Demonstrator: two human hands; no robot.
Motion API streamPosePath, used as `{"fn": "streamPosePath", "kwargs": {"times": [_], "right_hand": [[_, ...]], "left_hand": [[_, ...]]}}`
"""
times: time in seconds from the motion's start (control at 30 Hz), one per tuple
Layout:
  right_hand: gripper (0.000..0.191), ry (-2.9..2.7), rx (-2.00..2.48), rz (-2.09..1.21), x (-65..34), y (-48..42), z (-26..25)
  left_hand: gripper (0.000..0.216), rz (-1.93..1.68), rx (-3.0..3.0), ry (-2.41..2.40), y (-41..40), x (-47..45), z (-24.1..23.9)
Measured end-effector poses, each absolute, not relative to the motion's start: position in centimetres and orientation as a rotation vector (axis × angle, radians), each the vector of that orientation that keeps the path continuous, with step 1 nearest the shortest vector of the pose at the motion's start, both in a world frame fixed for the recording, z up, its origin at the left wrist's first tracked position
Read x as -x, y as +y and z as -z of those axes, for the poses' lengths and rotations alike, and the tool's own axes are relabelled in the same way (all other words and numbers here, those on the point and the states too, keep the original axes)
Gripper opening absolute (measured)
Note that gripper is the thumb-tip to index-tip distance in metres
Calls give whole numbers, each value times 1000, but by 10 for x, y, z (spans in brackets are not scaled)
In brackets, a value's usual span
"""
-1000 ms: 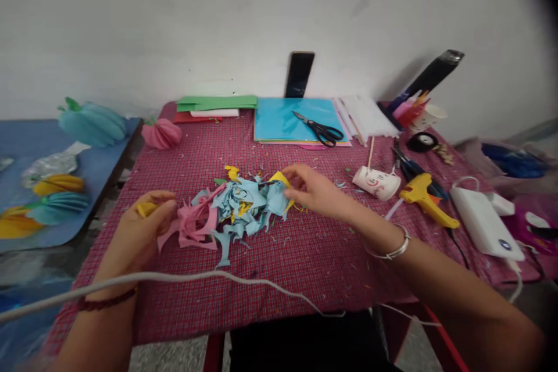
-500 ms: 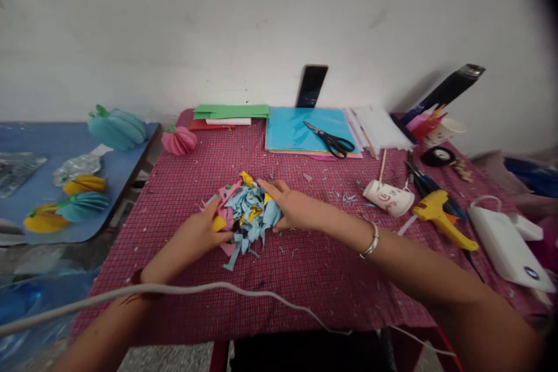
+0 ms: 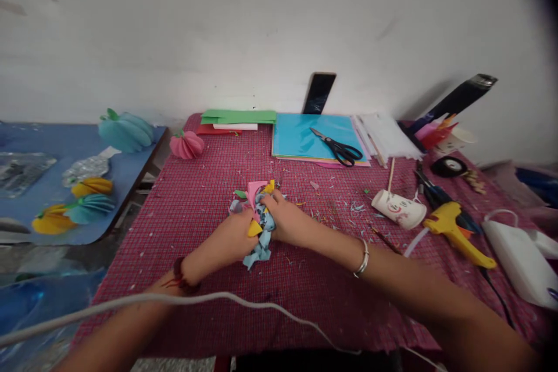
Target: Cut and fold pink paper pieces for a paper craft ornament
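"Paper scraps [image 3: 264, 239] sit bunched at the middle of the table [image 3: 170, 244] now. Half a second ago I had them as a wider, looser heap. What changed?"

"On my feed the left hand [image 3: 239, 232] and the right hand [image 3: 285, 218] have closed in. The left presses from nine o'clock, a yellow piece [image 3: 254, 228] showing beside it; the right grips from three. Both are curled around the one bunch."

"Is it lifted?"

"I can't tell. Blue strips trail at six o'clock, pink and yellow edges poke up at twelve, and a small green piece [image 3: 239, 193] sits outside the grip at eleven."

"Meaning what for the work?"

"I judge the larger pieces nearly all gathered, since most are caught between the hands. Fine clippings [image 3: 357, 207] lie scattered towards two and three o'clock, beyond their reach."

"Anything else disturbed?"

"Not that I notice. The pink paper pumpkin [image 3: 186, 145] stays between ten and eleven, the scissors [image 3: 344, 152] between one and two."
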State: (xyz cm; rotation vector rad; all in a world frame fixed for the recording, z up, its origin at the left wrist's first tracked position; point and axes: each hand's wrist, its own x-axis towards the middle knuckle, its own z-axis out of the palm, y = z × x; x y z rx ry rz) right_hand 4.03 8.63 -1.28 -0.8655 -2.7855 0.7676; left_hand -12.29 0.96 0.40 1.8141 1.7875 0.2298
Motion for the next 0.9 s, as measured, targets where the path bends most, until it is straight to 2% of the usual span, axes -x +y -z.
{"fn": "streamPosePath", "kwargs": {"times": [0.17,0.23,0.4,0.5,0.63,0.9], "right_hand": [[33,-2795,893,-678,-44,79,21],[29,-2766,887,-689,-45,79,25],[41,-2542,788,-831,-53,84,37],[56,-2319,701,-942,-64,93,37],[55,-2002,694,-1086,-80,114,25],[55,-1857,880,-1050,-125,158,9]], "left_hand": [[24,-68,-1880,1851,1,102,-11],[31,-28,-1895,1877,-1,96,-17],[36,-182,-1942,1703,-3,127,-39],[34,-644,-1686,1531,4,169,-42],[20,-1064,-1511,1817,20,204,-21],[14,-1022,-1717,1861,32,191,24]]}}
